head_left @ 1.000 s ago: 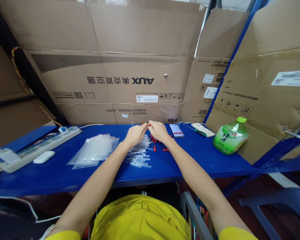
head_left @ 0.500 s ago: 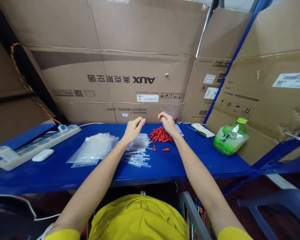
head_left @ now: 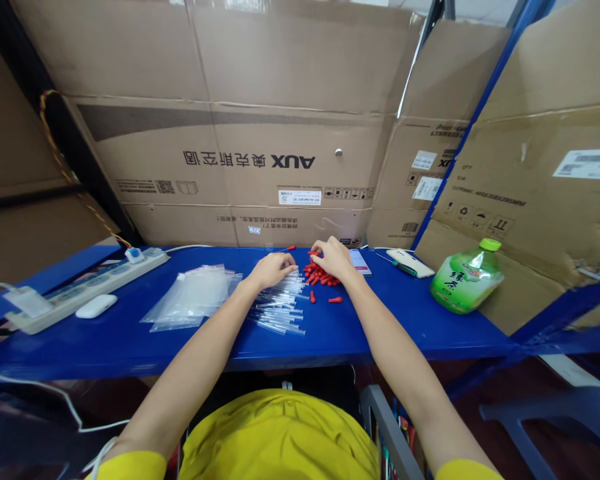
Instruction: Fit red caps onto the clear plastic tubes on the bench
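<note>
My left hand (head_left: 271, 271) is curled over the far end of a pile of clear thin tubes (head_left: 280, 313), its thumb and fingers closing on a tube. The fingertips partly hide that tube. To the right, my right hand (head_left: 334, 257) reaches down into a heap of small red rubber bulbs (head_left: 323, 276), with a red bulb (head_left: 313, 253) between its thumb and forefinger. Two loose red bulbs lie nearer to me, one of them on its side (head_left: 335, 300). Beyond my left hand, a red-tipped piece (head_left: 291, 248) rests at the back of the table.
Clear zip bags (head_left: 193, 297) are stacked left of the tubes. Farther left are a power strip (head_left: 95, 287) and a white case (head_left: 96, 306). A phone (head_left: 361, 262), a green-handled screwdriver (head_left: 405, 269) and a green bottle (head_left: 465, 280) stand or lie rightward. Cardboard (head_left: 260, 133) walls the back.
Both hands have come down, the left onto the tubes and the right from above the heap into the red bulbs. The red-tipped piece at the back shows more fully. The view has shifted slightly.
</note>
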Tool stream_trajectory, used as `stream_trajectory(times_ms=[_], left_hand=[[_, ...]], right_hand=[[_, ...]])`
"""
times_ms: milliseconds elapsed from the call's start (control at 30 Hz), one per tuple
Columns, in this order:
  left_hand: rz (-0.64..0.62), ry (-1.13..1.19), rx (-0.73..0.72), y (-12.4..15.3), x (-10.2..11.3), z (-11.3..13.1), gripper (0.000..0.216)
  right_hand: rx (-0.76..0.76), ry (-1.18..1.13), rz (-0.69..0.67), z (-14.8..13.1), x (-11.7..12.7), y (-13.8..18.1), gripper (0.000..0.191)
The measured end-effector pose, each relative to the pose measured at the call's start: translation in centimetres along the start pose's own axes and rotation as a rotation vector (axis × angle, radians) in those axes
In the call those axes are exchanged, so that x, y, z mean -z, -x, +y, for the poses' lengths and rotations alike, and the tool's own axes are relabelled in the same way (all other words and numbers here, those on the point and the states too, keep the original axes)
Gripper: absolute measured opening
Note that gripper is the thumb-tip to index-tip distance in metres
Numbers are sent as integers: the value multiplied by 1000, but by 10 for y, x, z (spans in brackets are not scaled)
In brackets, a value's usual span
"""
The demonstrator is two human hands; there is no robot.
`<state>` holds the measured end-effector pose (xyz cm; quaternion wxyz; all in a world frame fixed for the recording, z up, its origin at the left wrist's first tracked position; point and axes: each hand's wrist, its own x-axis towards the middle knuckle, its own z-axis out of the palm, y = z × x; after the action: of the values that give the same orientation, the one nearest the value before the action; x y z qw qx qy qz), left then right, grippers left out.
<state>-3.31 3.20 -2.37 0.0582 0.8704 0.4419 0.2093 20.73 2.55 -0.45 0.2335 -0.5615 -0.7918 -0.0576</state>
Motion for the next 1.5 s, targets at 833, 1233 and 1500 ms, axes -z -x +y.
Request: stream_trajectory(times_ms=[833, 1233, 1500], left_hand=[[-3, -177, 386, -14, -11, -39, 46], [30, -112, 232, -13, -19, -49, 36], [46, 12, 123, -21, -26, -50, 24]], right_hand=[[-6, 72, -3, -14, 1, 1, 33], [25, 9, 7, -23, 2, 4, 27], [13, -7, 23, -25, 3, 3, 31]])
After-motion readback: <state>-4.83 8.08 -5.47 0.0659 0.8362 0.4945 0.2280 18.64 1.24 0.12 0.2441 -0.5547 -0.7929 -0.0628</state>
